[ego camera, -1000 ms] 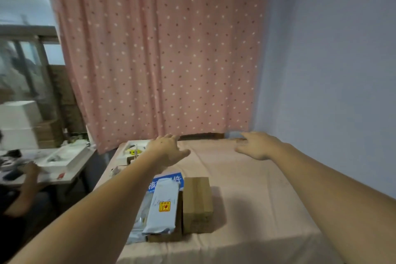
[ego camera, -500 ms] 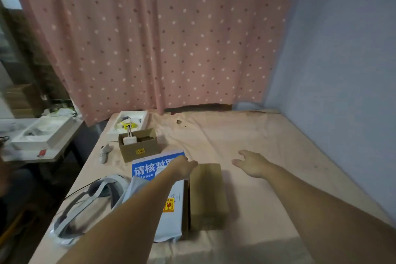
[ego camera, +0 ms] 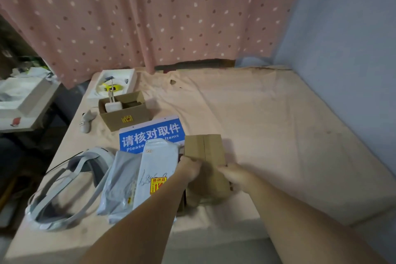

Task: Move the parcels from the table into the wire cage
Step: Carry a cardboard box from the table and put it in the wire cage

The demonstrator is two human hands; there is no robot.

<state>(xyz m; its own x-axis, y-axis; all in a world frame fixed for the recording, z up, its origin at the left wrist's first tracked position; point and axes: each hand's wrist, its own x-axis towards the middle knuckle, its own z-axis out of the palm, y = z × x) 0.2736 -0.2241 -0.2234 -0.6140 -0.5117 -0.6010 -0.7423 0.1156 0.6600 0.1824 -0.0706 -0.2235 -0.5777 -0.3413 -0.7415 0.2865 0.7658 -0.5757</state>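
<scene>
Table [ego camera: 278,135], cloth-covered; wire cage not in view. Cardboard parcel [ego camera: 205,150] at near centre, long axis running near to far, just right of white mailer [ego camera: 156,169]. Left hand [ego camera: 189,167] grips its left edge, right hand [ego camera: 232,174] its right; both equally close.

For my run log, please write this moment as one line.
step: picking first parcel | left hand: grips cardboard box | right hand: grips same box | box: on table
</scene>
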